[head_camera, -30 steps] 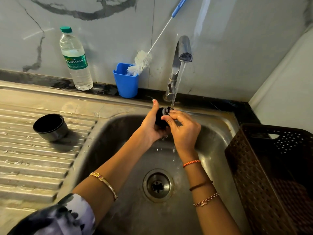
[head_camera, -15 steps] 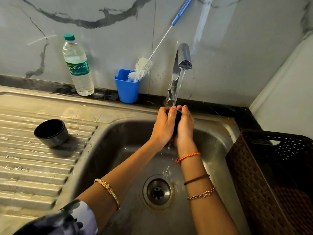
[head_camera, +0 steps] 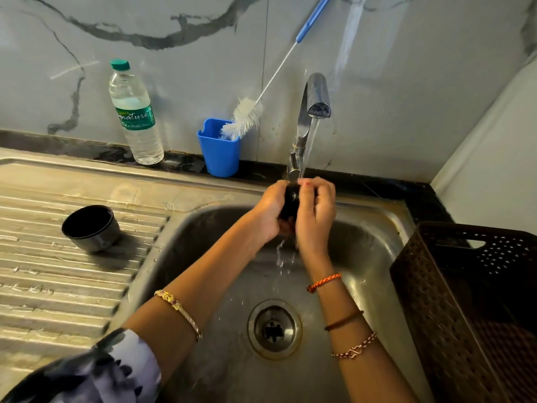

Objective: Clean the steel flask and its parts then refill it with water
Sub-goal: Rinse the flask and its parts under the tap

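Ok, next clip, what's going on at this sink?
A person is rinsing a small black flask part under the running tap, over the steel sink. The left hand and right hand both grip it, and water drips off it toward the drain. A black cup sits upright on the draining board. A bottle brush leans in a blue holder beside a water bottle. No flask body is in view.

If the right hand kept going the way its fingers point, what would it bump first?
Probably the tap, whose base stands just beyond the right hand; depth is hard to judge.
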